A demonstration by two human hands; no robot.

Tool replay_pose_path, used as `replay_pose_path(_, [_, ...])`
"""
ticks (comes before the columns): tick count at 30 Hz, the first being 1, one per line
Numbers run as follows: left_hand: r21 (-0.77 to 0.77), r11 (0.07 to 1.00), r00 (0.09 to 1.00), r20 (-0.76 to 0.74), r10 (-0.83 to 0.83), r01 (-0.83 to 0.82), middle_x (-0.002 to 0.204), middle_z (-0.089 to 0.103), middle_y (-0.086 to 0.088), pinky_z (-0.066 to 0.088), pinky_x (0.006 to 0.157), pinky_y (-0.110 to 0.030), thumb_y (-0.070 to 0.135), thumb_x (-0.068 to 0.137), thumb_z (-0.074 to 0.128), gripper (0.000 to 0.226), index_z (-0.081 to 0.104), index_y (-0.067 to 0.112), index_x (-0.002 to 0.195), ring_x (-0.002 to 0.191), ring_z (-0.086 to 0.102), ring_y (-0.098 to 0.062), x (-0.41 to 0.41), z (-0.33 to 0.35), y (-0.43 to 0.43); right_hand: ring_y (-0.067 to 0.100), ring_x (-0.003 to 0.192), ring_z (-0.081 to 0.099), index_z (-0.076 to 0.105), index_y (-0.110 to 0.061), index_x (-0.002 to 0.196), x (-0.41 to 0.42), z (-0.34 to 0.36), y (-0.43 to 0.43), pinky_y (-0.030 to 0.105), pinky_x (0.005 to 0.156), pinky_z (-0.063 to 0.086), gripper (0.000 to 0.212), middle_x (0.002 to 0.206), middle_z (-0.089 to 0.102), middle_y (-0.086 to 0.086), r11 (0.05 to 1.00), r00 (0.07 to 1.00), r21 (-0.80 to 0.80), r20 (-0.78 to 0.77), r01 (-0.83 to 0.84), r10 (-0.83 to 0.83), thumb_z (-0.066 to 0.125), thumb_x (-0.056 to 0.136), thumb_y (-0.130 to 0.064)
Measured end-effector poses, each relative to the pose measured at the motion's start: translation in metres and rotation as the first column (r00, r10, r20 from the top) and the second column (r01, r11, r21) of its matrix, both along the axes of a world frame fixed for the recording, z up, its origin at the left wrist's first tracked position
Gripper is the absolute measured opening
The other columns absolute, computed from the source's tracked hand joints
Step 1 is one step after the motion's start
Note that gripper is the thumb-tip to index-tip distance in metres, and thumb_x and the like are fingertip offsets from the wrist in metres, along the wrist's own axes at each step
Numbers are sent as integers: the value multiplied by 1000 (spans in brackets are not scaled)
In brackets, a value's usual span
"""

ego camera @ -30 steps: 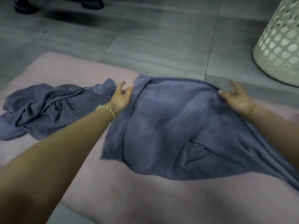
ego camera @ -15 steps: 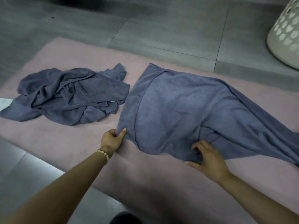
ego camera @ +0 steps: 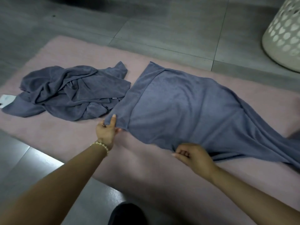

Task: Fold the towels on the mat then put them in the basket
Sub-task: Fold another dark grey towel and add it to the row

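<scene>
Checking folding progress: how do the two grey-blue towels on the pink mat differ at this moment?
The left towel lies bunched and creased; the right towel is spread mostly flat. No hand touches the left towel; the left hand and right hand hold the right towel's near edge. Both are grey-blue and lie on the mat.

Bare forearms point(ego camera: 53, 192) at lower left and right of the frame, thin bracelet of small gold and pale beads point(ego camera: 101, 144) at the wrist of the left hand point(ego camera: 106, 132), pale fingernails there and on the right hand point(ego camera: 193, 155)
</scene>
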State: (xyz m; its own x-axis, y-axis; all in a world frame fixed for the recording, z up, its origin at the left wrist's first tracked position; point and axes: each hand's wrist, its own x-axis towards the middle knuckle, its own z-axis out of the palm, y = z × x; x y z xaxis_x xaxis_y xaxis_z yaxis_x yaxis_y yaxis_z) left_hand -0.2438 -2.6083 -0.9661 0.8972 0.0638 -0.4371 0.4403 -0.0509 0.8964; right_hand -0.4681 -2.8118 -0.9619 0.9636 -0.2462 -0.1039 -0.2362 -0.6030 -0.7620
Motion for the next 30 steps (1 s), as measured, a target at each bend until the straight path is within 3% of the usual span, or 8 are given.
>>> replay_pose_path(4, [125,992,990,129,-49,33,81,59,-2,51,47,-15,20,92,60,11,53,16,84,71,58,-15,9,8,7,-10,52,51,69,-11,71,13,-11,36,6,55,33,18,52,53,-22,996,998,91,-65,16,-10,71,84,-23])
replay_pose_path(6, [253,961,985,100,-139,110,97,62,-12,57,66,-24,24,91,61,23,56,6,104,88,61,-26,4,6,2,-19,62,54,74,-8,90,10,-26,34,1,64,37,13,80,71,-10,978,984,201,-178,62,-25,70,84,-20])
replay_pose_path(8, [475,852,957,64,-285,222,123,58,-18,46,98,-38,34,87,65,55,47,0,127,114,55,-33,-3,-1,-9,-19,72,58,70,-3,104,1,-31,16,2,75,42,23,105,71,9,919,960,327,-242,218,-141,71,83,-12])
replay_pose_path(11, [730,635,858,135,-496,253,150,30,-20,17,117,-41,44,84,64,83,28,0,144,139,26,-34,-24,5,-41,-14,75,60,66,-2,107,-20,-22,-25,5,79,46,26,108,68,12,848,926,384,-242,365,-289,70,82,-5])
replay_pose_path(15, [791,524,630,239,-739,315,158,10,-12,0,117,-38,47,88,58,83,18,10,149,146,7,-28,-68,18,-105,8,89,62,65,-13,101,-69,-2,-89,4,80,46,23,103,66,4,818,885,339,-209,464,-416,70,81,-4])
replay_pose_path(21, [732,337,228,249,-941,592,150,34,-10,16,117,-32,44,90,57,69,34,8,144,139,29,-25,-159,22,-210,9,77,60,63,-33,87,-179,26,-166,9,76,46,20,89,66,9,774,781,114,-152,623,-606,76,75,-22])
replay_pose_path(27, [720,-18,-253,219,-942,694,146,42,-4,20,114,-29,66,80,37,76,46,18,138,135,35,-22,-262,15,-294,28,114,53,64,-19,115,-282,32,-207,39,100,39,54,117,61,4,759,742,-366,-221,539,-633,84,67,-31])
replay_pose_path(30, [769,-168,-445,165,-880,617,150,35,0,9,115,-29,59,87,48,70,35,21,145,141,23,-20,-300,13,-323,34,110,50,67,-18,112,-309,27,-221,40,96,31,50,112,59,8,698,711,-508,-215,504,-670,84,67,-29])
